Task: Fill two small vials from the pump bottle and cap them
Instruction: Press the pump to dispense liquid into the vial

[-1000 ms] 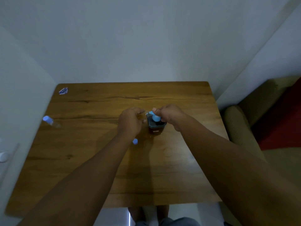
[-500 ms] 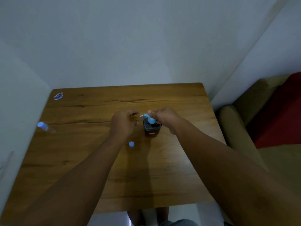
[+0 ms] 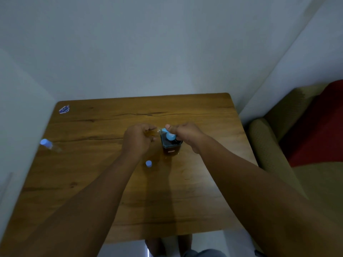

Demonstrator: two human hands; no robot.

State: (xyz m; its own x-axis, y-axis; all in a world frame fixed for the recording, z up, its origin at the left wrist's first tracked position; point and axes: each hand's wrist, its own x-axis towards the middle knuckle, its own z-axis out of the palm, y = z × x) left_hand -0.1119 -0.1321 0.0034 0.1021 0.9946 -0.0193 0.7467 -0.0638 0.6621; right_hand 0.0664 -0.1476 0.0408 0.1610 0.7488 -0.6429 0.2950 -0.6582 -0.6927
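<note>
Head view. Pump bottle: mid-table, dark amber, blue pump head. Right hand: curled round the pump head, thumb on top. Left hand: pinching an open vial, mouth at the nozzle. Loose blue cap: just beside. Capped vial: lying near the table's left edge. Advice: hold the mouth against the nozzle; press slowly.

1 head cam, looking down, table near
</note>
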